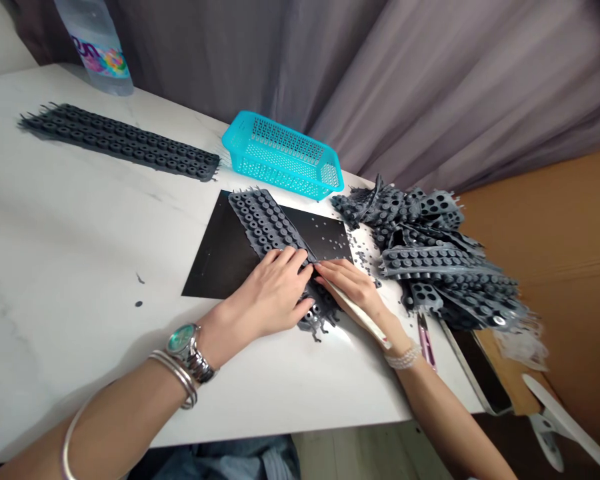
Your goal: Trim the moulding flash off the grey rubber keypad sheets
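A dark grey rubber strip [265,223] studded with small ring parts lies across a black mat [220,260] on the white table [80,227]. My left hand [273,293] presses flat on the strip's near end, fingers spread. My right hand [353,287] is closed around a thin pale stick-like tool [360,315], its tip at the strip beside my left fingers. Tiny punched-out rubber bits dot the mat near my right hand.
A turquoise plastic basket [285,157] stands behind the mat. A heap of used grey rubber strips [430,260] lies to the right. Stacked strips [120,140] lie at the back left, by a plastic bottle [100,47]. A phone [480,373] and pink snips [427,340] sit near the table's right edge.
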Available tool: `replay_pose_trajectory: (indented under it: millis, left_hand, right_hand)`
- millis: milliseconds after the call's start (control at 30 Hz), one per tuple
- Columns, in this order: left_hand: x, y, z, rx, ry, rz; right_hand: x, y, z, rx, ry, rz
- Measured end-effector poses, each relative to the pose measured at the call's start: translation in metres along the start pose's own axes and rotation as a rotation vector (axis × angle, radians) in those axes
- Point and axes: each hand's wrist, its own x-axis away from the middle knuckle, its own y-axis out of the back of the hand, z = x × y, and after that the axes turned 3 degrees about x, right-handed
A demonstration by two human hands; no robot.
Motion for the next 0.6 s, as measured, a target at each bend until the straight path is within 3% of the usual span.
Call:
replay_pose_trajectory:
  millis: [300,600]
  left_hand:
    - [0.001,0.0,0.0,0.012,0.011,0.006]
    - [0.001,-0.001,0.001,0.02,0.008,-0.004]
  right_hand:
    - [0.003,-0.012,-0.014,0.131,0.084,0.04]
    - [-0.002,-0.014,-0.013,0.089,0.037,0.138]
